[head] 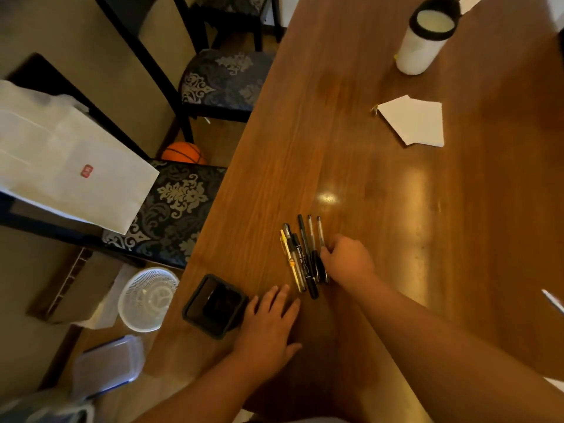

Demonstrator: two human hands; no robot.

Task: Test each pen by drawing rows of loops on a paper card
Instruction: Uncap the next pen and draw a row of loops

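My view puts the right hand [348, 259] knuckles-up on the table [381, 193], its fingers [324, 253] curled down against the rightmost pen [319, 230]. From this angle I cannot tell whether they pinch that pen or only rest on it. That pen lies at the right edge of a row of pens [300, 261] laid side by side on the wood, touching or nearly touching, their tips pointing away from me. Among them I can make out a yellow one at the left edge, a thick black marker in the middle and some clear-barrelled ones. The left hand [268, 322] lies flat on the table just below and left of the row, palm down, fingers straight and spread, holding nothing. Its fingertips are near the lower ends of the pens but apart from them. Just beside that hand's outer edge a black pen holder [213, 305] lies tipped on its side near the table's left edge, its opening toward me. Well apart, farther up the table, lie white paper cards [415, 122], overlapping one another. Beyond them stands a white cup [421, 41] with a dark rim. Off the table to the left I see a patterned chair [177, 203] bearing a white paper bag [70, 166], an orange basketball [183, 152] on the floor behind it, and a white basket [146, 299] nearer me.
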